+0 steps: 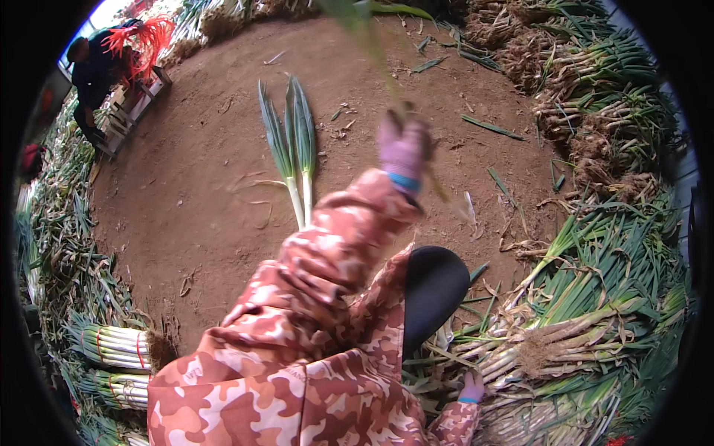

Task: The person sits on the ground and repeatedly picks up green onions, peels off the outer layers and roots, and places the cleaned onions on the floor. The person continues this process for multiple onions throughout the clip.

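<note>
My left hand (pixel 404 146), in a pink-purple knitted glove with a blue cuff, reaches out over the dirt floor. Motion blurs it. A long green leek leaf (pixel 371 47) runs up from its fingers, and a pale, withered strip trails below. Left of that arm, trimmed leeks (pixel 301 192) with white stems and green tops lie on the soil, their lower ends hidden by my sleeve. At lower right, my right hand (pixel 472 387), gloved alike, is at the edge of a heap of untrimmed leeks (pixel 535 345); its fingertips are among the stalks, and its grip is unclear.
Rooted leeks (pixel 602 106) are piled along the right side. Bundles of leeks (pixel 120 345) tied with red bands lie at lower left, beside more leafy heaps. At upper left a person (pixel 95 72) in dark clothes holds red strips by a wooden rack (pixel 134 114). Loose leaves litter the floor.
</note>
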